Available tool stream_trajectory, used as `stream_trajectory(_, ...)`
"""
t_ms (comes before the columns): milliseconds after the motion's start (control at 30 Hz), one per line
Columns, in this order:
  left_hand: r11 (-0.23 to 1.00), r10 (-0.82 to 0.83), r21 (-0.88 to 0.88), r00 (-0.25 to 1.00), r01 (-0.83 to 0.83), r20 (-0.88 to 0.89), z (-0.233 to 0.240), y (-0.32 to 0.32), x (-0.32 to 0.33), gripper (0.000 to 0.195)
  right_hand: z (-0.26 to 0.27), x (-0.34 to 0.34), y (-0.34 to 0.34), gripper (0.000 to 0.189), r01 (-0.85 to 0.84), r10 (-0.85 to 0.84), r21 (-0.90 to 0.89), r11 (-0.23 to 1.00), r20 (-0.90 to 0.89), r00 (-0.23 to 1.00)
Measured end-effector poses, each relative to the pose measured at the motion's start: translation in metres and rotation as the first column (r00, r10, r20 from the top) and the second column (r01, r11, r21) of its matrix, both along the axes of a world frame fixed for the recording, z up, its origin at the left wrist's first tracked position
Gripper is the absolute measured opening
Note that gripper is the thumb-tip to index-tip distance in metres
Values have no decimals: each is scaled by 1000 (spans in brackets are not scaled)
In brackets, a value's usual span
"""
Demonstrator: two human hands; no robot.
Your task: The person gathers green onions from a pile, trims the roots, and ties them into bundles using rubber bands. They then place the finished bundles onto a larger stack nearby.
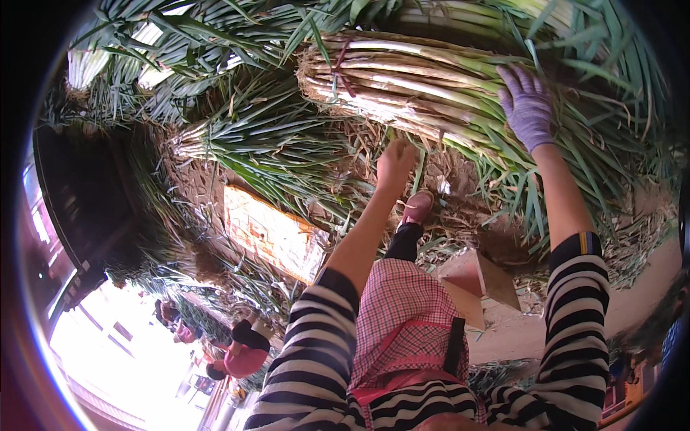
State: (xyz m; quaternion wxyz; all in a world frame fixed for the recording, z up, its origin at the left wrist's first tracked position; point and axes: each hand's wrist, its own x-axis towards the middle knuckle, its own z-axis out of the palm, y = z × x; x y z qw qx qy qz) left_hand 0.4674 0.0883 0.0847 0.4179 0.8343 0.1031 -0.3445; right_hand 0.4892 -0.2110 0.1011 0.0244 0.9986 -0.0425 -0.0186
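A large bundle of long green onions (399,81) lies across the upper middle, roots to the left and green leaves to the right. A dark red tie (342,67) circles it close to the roots. My right hand (525,108), in a purple knit glove, rests flat on the bundle where the stalks turn green, fingers slightly spread. Bare and curled, my left hand (397,161) is low beside the bundle's near edge, above dry leaf litter. Its fingertips are partly hidden, so whether anything is pinched there is unclear.
Loose green onions (269,145) lie to the left, with a printed sack (272,231) below them. An angled wooden piece (480,280) stands by my shoe (419,206). More bundles (161,48) fill the back. A person in pink (245,355) is at lower left.
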Motion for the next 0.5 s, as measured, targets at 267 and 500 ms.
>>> stream_trajectory(267, 729, -640, 474, 737, 493, 217, 16, -69, 67, 58, -9, 39, -30, 41, -33, 36, 71, 997, -37, 999)
stream_trajectory(500, 665, -701, 459, 705, 590, 110, 8, -71, 75, 60, -18, 41, -35, 40, -27, 26, 125, 992, 16, 1000)
